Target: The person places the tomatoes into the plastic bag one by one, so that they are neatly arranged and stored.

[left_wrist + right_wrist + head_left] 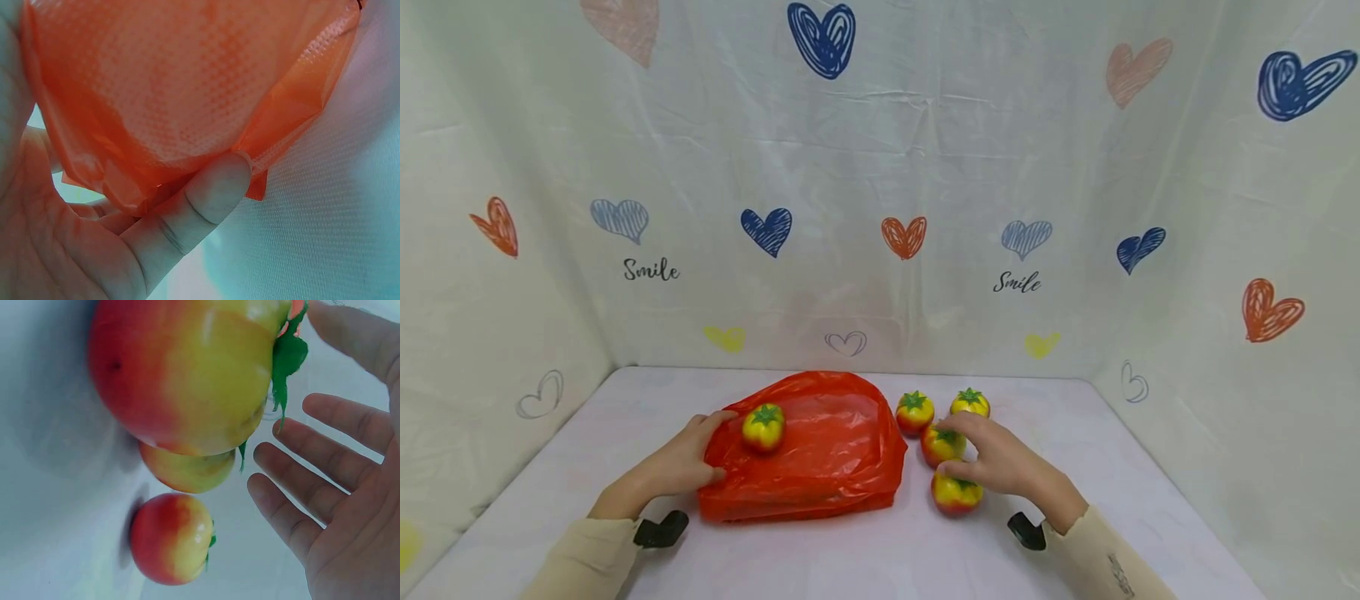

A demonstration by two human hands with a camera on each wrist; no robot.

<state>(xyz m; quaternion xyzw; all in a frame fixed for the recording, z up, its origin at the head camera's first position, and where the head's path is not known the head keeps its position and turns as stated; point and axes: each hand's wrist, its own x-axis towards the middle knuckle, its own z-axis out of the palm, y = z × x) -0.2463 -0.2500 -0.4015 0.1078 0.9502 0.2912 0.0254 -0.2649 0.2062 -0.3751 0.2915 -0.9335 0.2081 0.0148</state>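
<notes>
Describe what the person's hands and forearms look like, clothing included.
The left hand and right hand are ungloved. The left sleeve and right sleeve are cream; the right bears a dark marking, too small to read. A blunt black piece shows at each wrist.

Five red-and-yellow fruits (763,430), one red bag (842,433), one table (820,558).

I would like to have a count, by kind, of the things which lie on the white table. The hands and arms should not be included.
Yellow-and-red fruits: 5
Red plastic bag: 1
Total: 6
</notes>
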